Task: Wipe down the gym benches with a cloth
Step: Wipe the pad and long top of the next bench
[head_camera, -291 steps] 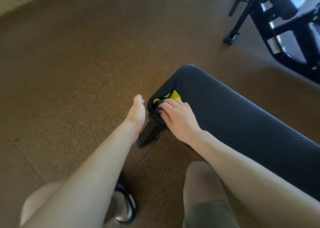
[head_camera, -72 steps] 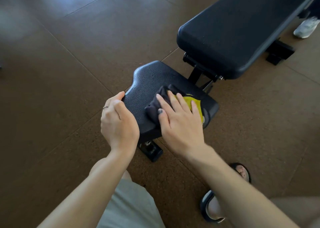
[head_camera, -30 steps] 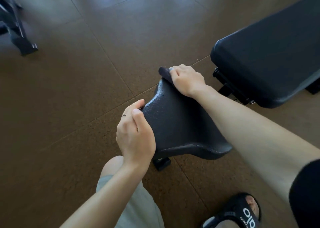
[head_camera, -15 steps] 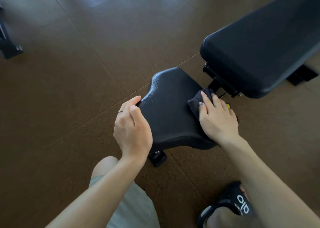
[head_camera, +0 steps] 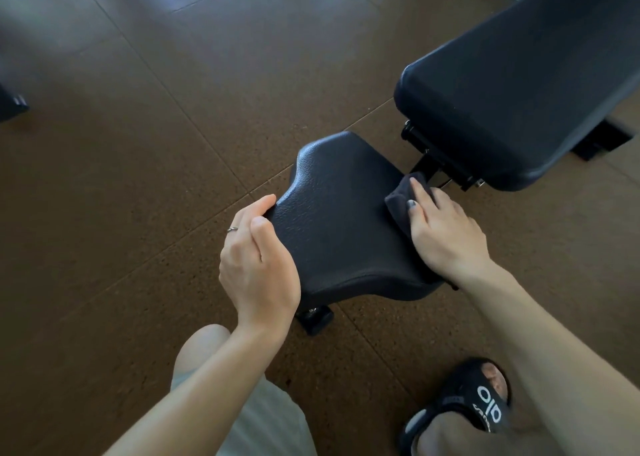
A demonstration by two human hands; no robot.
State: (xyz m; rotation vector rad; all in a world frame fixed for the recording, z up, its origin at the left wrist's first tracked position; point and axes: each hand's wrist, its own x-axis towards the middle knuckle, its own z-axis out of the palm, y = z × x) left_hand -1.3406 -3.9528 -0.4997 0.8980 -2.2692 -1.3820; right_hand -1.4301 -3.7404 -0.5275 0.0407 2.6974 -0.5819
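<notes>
1. The seat pad [head_camera: 341, 227] of the gym bench sits low in the middle of the view, its narrow end toward the back pad [head_camera: 519, 85] and its wide flared end toward the person.
2. The back pad runs lengthwise from just beyond the seat up to the upper right corner, a gap with black metal brackets between the two.
3. The left hand [head_camera: 258, 265] grips the seat pad's left edge, fingers curled over the rim, a ring on one finger.
4. The right hand [head_camera: 445, 234] presses a dark cloth [head_camera: 401, 199] flat onto the seat's right side, fingers straight, pointing toward the gap.
5. A black sandal [head_camera: 485, 410] rests on the brown floor [head_camera: 138, 213] at lower right.
</notes>
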